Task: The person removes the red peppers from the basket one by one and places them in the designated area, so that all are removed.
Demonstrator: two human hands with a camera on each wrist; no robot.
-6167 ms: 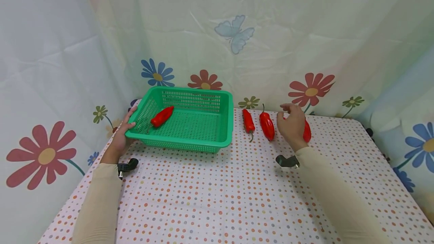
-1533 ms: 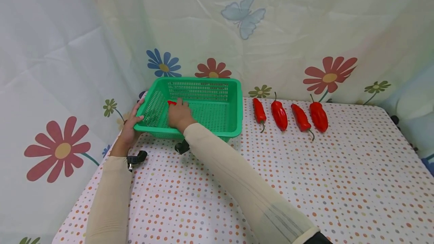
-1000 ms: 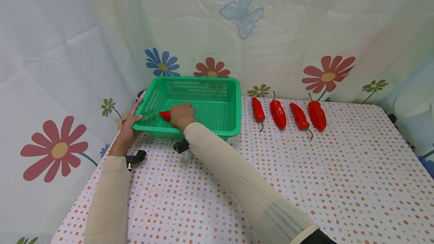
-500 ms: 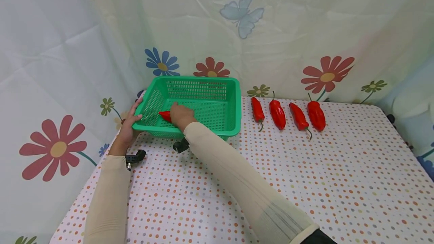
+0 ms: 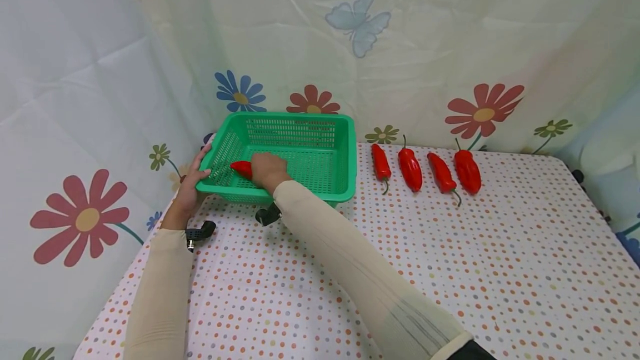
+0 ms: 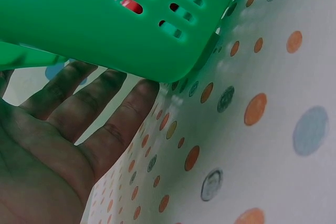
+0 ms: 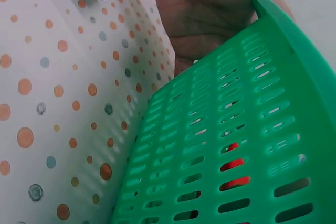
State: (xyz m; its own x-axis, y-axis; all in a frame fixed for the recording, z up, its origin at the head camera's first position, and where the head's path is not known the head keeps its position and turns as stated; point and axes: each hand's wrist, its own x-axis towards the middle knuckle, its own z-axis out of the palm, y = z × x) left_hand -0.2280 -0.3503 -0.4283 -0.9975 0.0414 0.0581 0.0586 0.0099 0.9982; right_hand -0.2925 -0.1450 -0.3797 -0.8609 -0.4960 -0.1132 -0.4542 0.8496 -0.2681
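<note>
My right hand [image 5: 269, 171] is down inside the green plastic basket [image 5: 345, 163], fingers curled over a red chili pepper [image 5: 241, 168]. The pepper's pointed end sticks out to the left; the rest lies under the hand. Red also shows through the slots of the basket wall in both wrist views. Against the basket's left end rests my left hand [image 5: 189, 188], thumb at the rim. In the left wrist view its straight fingers [image 6: 113, 129] reach under the bottom corner. The right wrist view shows the left hand beyond the basket wall, while the right hand is out of sight there.
Several more red peppers [image 5: 410, 170] lie in a row right of the basket, some slim and some plump, all with green stems. A dotted cloth covers the table [image 5: 300, 293]. Behind and at the left hangs a flowered curtain [image 5: 400, 43].
The pepper in the basket has turned from tip pointing up-right to tip pointing left. My right hand has come from the row of peppers into the basket. The left hand stays at the basket.
</note>
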